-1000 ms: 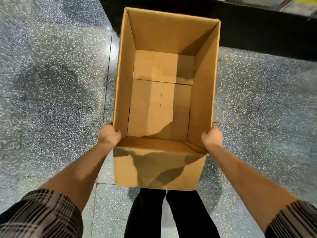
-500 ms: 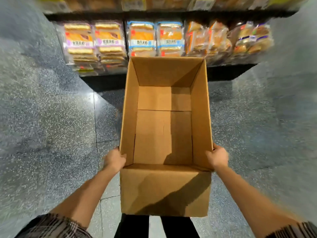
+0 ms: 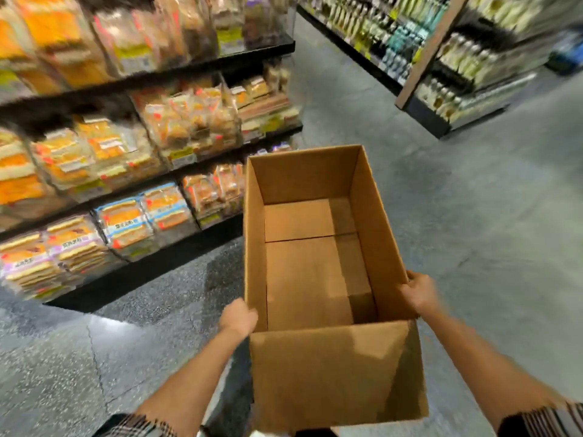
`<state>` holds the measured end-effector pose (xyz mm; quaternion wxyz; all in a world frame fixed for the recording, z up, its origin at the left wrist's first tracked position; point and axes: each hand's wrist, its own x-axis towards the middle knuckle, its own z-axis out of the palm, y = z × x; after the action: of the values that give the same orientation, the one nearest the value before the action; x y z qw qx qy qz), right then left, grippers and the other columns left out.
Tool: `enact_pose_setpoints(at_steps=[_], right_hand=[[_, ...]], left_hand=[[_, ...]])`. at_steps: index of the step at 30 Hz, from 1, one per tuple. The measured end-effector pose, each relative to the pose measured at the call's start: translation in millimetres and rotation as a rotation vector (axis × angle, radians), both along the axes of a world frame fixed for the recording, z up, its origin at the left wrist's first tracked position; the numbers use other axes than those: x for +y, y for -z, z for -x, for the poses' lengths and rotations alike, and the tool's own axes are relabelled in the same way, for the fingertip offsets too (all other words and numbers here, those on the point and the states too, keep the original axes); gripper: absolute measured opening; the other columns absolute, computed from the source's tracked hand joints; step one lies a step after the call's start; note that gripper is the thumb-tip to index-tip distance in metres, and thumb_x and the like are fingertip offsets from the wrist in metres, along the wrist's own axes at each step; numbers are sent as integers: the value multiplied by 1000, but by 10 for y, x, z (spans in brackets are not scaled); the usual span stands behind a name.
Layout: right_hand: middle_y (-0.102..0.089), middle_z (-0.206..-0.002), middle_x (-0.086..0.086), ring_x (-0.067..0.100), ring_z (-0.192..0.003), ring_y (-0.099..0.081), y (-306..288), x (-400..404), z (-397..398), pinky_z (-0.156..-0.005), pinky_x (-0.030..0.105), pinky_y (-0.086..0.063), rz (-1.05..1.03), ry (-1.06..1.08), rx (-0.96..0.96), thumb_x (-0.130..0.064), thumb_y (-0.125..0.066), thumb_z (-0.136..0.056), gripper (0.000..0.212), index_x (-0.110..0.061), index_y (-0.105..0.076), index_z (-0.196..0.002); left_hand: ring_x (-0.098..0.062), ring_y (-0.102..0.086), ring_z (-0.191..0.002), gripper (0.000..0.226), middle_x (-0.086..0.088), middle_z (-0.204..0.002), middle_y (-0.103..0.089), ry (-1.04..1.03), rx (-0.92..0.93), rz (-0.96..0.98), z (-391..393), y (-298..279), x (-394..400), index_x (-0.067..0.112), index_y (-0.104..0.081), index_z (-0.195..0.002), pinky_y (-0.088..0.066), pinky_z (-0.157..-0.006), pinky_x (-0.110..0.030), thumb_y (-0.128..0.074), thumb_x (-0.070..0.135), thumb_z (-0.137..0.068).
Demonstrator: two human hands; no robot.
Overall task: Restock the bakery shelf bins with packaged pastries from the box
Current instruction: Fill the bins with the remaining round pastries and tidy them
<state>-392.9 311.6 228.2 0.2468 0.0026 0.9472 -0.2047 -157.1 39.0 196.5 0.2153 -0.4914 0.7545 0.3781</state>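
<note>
Head view: cardboard box [image 3: 318, 279] empty, carried off the floor [image 3: 473, 247], left hand [image 3: 238, 316] and right hand [image 3: 419, 293] each curled over a side rim. Packaged pastries [image 3: 126, 222] sitting in shelf bins [image 3: 176, 250] at left. Best kept level, near corner clear of shelf edge; open aisle ahead-right.

View swung right: shelf [image 3: 151, 171], previously straight ahead beyond the box [image 3: 315, 373], now lies left of it. Aisle floor [image 3: 473, 216] and a second rack [image 3: 457, 58] now visible beyond the box, right.
</note>
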Motion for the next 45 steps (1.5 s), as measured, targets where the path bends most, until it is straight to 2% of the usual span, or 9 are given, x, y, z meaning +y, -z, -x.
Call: enact_pose_setpoints(at_steps=[4, 9, 14, 18, 26, 33, 36, 39, 45], right_hand=[[-66, -79, 17, 31, -73, -62, -235, 628, 698, -57, 31, -41, 12, 24, 12, -7, -58, -86, 7, -7, -64, -89], [-71, -87, 21, 33, -81, -66, -392, 1127, 1503, -67, 33, -46, 22, 93, 39, -9, -60, -86, 19, -3, -70, -101], [-64, -70, 11, 19, -58, -54, -514, 1213, 2312, -50, 26, -38, 66, 116, 63, -10, -60, -84, 24, -9, -70, -106], [-65, -76, 11, 21, -61, -57, -477, 1088, 3135, -53, 27, -41, 82, 149, 84, -8, -60, -83, 26, -10, -70, -108], [-66, -84, 10, 24, -69, -61, -629, 404, 4989, -64, 31, -49, 19, 59, 64, -9, -57, -86, 29, -9, -68, -113], [-64, -85, 8, 19, -66, -58, -653, -333, 6199, -59, 29, -45, -15, -60, 75, -12, -57, -88, 31, -10, -65, -118], [-61, -86, 6, 19, -66, -57, -556, -781, 6828, -64, 32, -49, -22, -122, 74, -13, -56, -90, 31, -11, -62, -121], [-60, -87, 4, 14, -64, -55, -344, -1317, 7500, -56, 28, -46, -19, -198, 38, -15, -54, -93, 33, -13, -59, -126], [-63, -65, -4, 13, -57, -60, 303, -2352, 8773, -50, 25, -50, 3, -383, -30, -8, -57, -85, 31, -18, -66, -112]], left_hand=[[-24, -58, -81, 16, -11, -95, -65, 129, 27, 7, 902, -275, 437, 8, -61, -89, -45, -68, -28, -48, 17, -92], [-28, -62, -90, 21, -14, -100, -66, 212, 63, 21, 1972, -481, 676, 5, -63, -94, -48, -76, -32, -47, 19, -89], [-31, -62, -90, 25, -16, -102, -66, 262, 115, 59, 3034, -536, 629, 2, -63, -97, -48, -75, -33, -48, 20, -88], [-31, -63, -94, 23, -14, -103, -66, 292, 128, 60, 3881, -414, 525, 5, -63, -95, -48, -75, -32, -47, 20, -88], [-26, -61, -80, 20, -12, -88, -64, 201, 153, -1, 5467, -303, 55, 6, -59, -78, -40, -62, -26, -47, 17, -89], [-31, -63, -92, 22, -15, -103, -67, 126, 124, 20, 6392, -328, -484, 7, -60, -83, -42, -67, -27, -45, 21, -90], [-29, -64, -94, 26, -13, -104, -66, 32, 111, 15, 6819, -201, -714, 4, -63, -94, -45, -70, -29, -46, 23, -91], [-22, -62, -86, 17, -6, -93, -63, -91, 94, 4, 7248, -42, -931, 11, -58, -88, -46, -68, -28, -48, 23, -93], [-23, -63, -85, 23, -8, -93, -66, -265, 48, -36, 8079, 656, -1473, 8, -60, -95, -53, -79, -33, -45, 24, -91]])
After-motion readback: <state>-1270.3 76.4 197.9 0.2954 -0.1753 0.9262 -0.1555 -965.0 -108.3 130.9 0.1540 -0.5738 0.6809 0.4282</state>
